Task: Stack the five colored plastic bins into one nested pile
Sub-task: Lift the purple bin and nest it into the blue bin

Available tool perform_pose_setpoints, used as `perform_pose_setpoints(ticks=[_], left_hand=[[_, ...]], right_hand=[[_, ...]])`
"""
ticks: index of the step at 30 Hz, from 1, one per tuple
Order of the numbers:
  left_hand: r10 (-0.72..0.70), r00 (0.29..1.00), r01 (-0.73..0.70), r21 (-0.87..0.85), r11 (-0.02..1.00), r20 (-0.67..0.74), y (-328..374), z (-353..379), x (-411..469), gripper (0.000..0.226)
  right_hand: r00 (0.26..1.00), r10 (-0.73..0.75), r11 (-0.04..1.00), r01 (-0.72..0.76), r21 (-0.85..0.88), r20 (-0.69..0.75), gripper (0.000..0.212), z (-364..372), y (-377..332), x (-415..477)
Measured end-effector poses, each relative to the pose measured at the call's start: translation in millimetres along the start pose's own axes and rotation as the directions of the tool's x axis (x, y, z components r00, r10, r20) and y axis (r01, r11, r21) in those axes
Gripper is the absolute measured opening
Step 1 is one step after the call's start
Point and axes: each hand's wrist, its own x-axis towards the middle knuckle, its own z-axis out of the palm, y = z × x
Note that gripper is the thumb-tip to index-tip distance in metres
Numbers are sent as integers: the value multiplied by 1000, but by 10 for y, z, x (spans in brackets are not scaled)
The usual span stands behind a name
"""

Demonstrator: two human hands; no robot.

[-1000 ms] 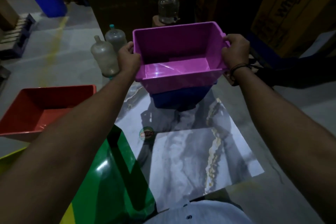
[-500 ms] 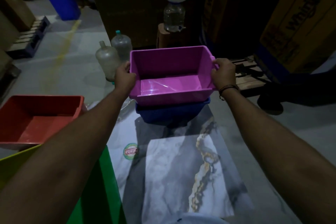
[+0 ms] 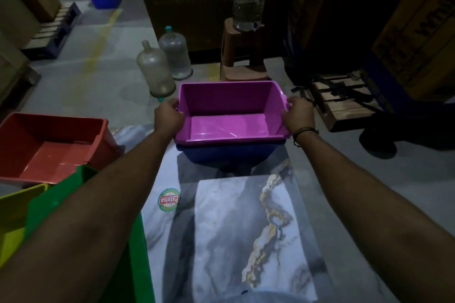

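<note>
Head view: purple bin [image 3: 229, 125], likely light and stiff, is clamped at its rims by left grip [image 3: 169, 115] and right grip [image 3: 298, 115].

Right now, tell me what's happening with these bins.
A person holds the purple plastic bin at its two ends, the left hand on the left rim and the right hand on the right rim, with the fingers curled round the edges. It sits nested inside the dark blue plastic bin on the marble-patterned sheet. The red plastic bin, green plastic bin and yellow plastic bin lie off to the left, not yet stacked.
</note>
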Motion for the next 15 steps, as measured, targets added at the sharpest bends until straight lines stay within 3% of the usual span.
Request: perform_pose_setpoints(ticks=[3,9,15], left_hand=[[-1,1000,1,25,1000,2,-57,57,-20,35],[2,999,-7,141,990,34,-147,127,-3,44],[21,999,-27,240,970,30,-221,181,39,34]], right_hand=[[997,56,998,-54,-22,60,13,93,78,10],[991,104,995,-104,-2,87,16,176,137,30],[989,118,993,-119,8,94,18,231,222,44]])
